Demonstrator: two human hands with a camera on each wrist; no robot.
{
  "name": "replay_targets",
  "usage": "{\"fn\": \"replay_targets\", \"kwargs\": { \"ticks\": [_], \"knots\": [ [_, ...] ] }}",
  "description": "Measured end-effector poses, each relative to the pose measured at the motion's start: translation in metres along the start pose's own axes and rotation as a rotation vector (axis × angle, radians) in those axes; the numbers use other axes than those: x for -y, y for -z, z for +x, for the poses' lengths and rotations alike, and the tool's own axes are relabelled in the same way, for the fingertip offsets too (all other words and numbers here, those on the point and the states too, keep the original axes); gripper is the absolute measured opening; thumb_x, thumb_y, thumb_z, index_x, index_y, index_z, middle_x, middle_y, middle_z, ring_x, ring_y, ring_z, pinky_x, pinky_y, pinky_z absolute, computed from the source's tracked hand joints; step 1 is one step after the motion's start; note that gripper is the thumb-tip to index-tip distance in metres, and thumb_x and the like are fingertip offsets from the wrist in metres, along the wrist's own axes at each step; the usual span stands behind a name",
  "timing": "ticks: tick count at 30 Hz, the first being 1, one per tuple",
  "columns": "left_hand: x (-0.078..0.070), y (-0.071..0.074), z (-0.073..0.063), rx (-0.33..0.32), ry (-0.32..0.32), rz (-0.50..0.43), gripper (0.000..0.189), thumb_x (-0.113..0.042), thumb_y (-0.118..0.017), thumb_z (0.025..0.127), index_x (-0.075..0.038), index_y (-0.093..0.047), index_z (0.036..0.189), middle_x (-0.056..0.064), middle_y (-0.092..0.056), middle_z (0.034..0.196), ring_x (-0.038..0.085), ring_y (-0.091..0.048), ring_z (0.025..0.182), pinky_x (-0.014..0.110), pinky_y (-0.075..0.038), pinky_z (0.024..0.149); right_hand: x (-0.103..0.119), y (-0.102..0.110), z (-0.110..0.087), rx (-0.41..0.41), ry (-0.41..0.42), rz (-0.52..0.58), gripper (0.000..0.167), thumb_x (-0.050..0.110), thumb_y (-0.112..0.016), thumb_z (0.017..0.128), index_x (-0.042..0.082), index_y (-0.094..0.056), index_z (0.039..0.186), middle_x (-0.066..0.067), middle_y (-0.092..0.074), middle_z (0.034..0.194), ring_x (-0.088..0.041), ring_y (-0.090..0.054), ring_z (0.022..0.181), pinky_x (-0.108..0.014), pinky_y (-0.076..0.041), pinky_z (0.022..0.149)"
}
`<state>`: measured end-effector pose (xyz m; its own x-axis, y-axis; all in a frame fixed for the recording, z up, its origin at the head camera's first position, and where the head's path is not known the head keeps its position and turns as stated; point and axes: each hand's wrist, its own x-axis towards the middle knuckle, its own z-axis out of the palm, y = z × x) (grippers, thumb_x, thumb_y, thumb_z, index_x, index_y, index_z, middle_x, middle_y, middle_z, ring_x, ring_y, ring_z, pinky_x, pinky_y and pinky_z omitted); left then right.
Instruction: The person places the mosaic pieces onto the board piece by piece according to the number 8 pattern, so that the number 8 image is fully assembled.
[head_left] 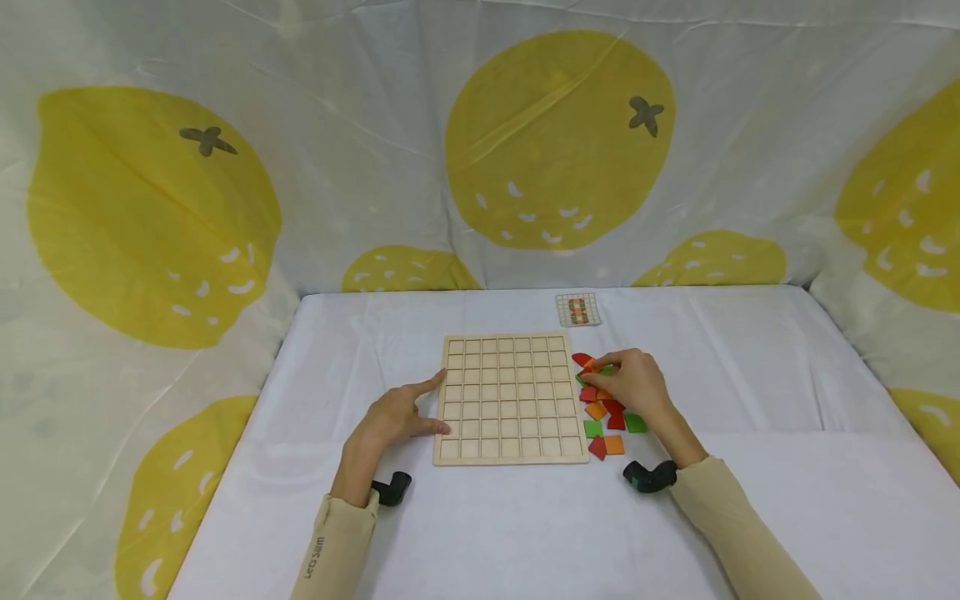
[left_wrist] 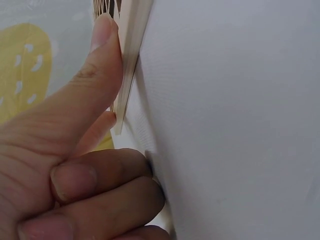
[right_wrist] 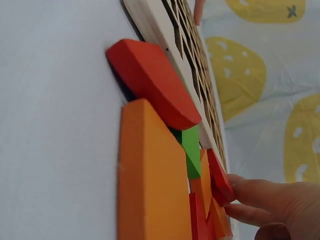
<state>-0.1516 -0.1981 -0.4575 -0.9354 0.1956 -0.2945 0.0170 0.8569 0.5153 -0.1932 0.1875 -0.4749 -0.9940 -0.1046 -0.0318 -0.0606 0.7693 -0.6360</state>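
A square wooden grid board (head_left: 517, 461) lies flat on the white table. At its left edge rests my left hand (head_left: 396, 414), index finger and thumb spread along the rim. In the left wrist view, the thumb (left_wrist: 102, 55) lies straight against the board's side (left_wrist: 131, 40), and the lower fingers are loosely bent. Coloured wooden pieces lie loose along the board's right side. Over the far part of this pile, my right hand (head_left: 632, 379) pinches a red piece (right_wrist: 220, 177) between thumb and index finger, among orange and green pieces.
A small pattern card (head_left: 578, 309) with a printed grid lies behind the board. Nearer in the pile are a green square (head_left: 593, 429), an orange square (head_left: 614, 445) and a red piece (head_left: 597, 449). Lemon-print cloth (head_left: 360, 167) hangs behind the table.
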Motion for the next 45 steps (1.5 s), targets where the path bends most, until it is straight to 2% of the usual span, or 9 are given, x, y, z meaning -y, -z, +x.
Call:
{"fn": "replay_targets", "kwargs": {
  "ticks": [10,17,21,27,29,32,34,40,45],
  "knots": [
    [0.0,0.0,-0.001,-0.008,0.002,-0.009,0.098,-0.041,-0.089,0.078,-0.031,-0.038,0.161,0.004,-0.063,0.086,0.017,-0.052,0.08,0.037,-0.045,0.081,0.001,-0.004,0.0,0.02,0.046,0.034,0.033,0.024,-0.083,0.089,0.001,-0.079,0.113,0.003,-0.037,0.055,-0.015,-0.039,0.049,-0.023,-0.025,0.048],
    [-0.002,0.0,-0.001,-0.003,0.001,0.0,0.099,-0.04,-0.089,0.078,-0.03,-0.037,0.161,0.005,-0.059,0.076,0.017,-0.05,0.075,0.04,-0.046,0.086,0.0,-0.008,0.001,-0.006,0.064,0.063,0.028,0.021,-0.083,0.089,-0.001,-0.08,0.106,0.002,-0.041,0.056,-0.016,-0.041,0.051,-0.023,-0.027,0.049],
    [-0.002,0.001,-0.001,0.0,0.003,0.002,0.099,-0.04,-0.089,0.078,-0.032,-0.036,0.161,0.003,-0.054,0.073,0.016,-0.048,0.073,0.036,-0.044,0.082,0.001,-0.008,0.003,-0.007,0.046,0.076,0.028,0.019,-0.081,0.091,-0.003,-0.078,0.107,-0.001,-0.047,0.058,-0.017,-0.044,0.054,-0.023,-0.029,0.05],
    [-0.001,0.0,-0.001,-0.002,0.007,-0.003,0.098,-0.04,-0.089,0.078,-0.032,-0.037,0.161,0.002,-0.051,0.073,0.016,-0.048,0.073,0.032,-0.04,0.075,0.012,-0.011,0.008,0.009,0.054,0.113,0.032,0.021,-0.079,0.093,-0.003,-0.077,0.114,-0.015,-0.075,0.09,-0.019,-0.054,0.07,-0.024,-0.042,0.059],
    [-0.001,0.0,-0.001,0.0,0.004,-0.006,0.098,-0.04,-0.089,0.078,-0.032,-0.037,0.16,0.0,-0.048,0.071,0.015,-0.045,0.071,0.032,-0.039,0.073,0.017,-0.014,0.01,0.022,0.072,0.134,0.031,0.021,-0.078,0.094,-0.003,-0.077,0.114,-0.012,-0.071,0.081,-0.018,-0.05,0.064,-0.023,-0.039,0.057],
    [-0.001,0.0,-0.002,0.004,-0.005,-0.011,0.098,-0.04,-0.089,0.078,-0.031,-0.038,0.16,-0.001,-0.044,0.068,0.014,-0.041,0.067,0.031,-0.037,0.069,0.027,-0.021,0.015,0.043,0.102,0.165,0.03,0.02,-0.079,0.093,-0.002,-0.077,0.113,-0.001,-0.048,0.059,-0.014,-0.038,0.052,-0.023,-0.029,0.05],
    [-0.001,0.0,-0.002,0.008,-0.01,-0.015,0.097,-0.04,-0.089,0.078,-0.03,-0.038,0.16,-0.002,-0.043,0.067,0.014,-0.039,0.066,0.031,-0.036,0.067,0.034,-0.025,0.019,0.06,0.116,0.183,0.029,0.019,-0.079,0.092,-0.001,-0.077,0.113,0.003,-0.033,0.056,-0.013,-0.031,0.048,-0.023,-0.025,0.049],
    [-0.001,0.001,-0.001,0.011,-0.007,-0.023,0.097,-0.04,-0.089,0.078,-0.03,-0.038,0.16,-0.001,-0.045,0.068,0.014,-0.039,0.067,0.031,-0.036,0.067,0.052,-0.04,0.03,0.101,0.145,0.192,0.029,0.02,-0.08,0.092,0.0,-0.078,0.113,0.003,-0.039,0.057,-0.011,-0.033,0.051,-0.024,-0.028,0.052],
    [-0.001,0.001,-0.002,0.011,-0.001,-0.017,0.098,-0.041,-0.089,0.078,-0.03,-0.038,0.16,0.0,-0.046,0.069,0.014,-0.04,0.067,0.031,-0.037,0.068,0.061,-0.049,0.037,0.075,0.158,0.167,0.027,0.02,-0.081,0.091,0.002,-0.079,0.111,0.003,-0.045,0.059,-0.011,-0.035,0.052,-0.024,-0.029,0.053]
  ]
}}
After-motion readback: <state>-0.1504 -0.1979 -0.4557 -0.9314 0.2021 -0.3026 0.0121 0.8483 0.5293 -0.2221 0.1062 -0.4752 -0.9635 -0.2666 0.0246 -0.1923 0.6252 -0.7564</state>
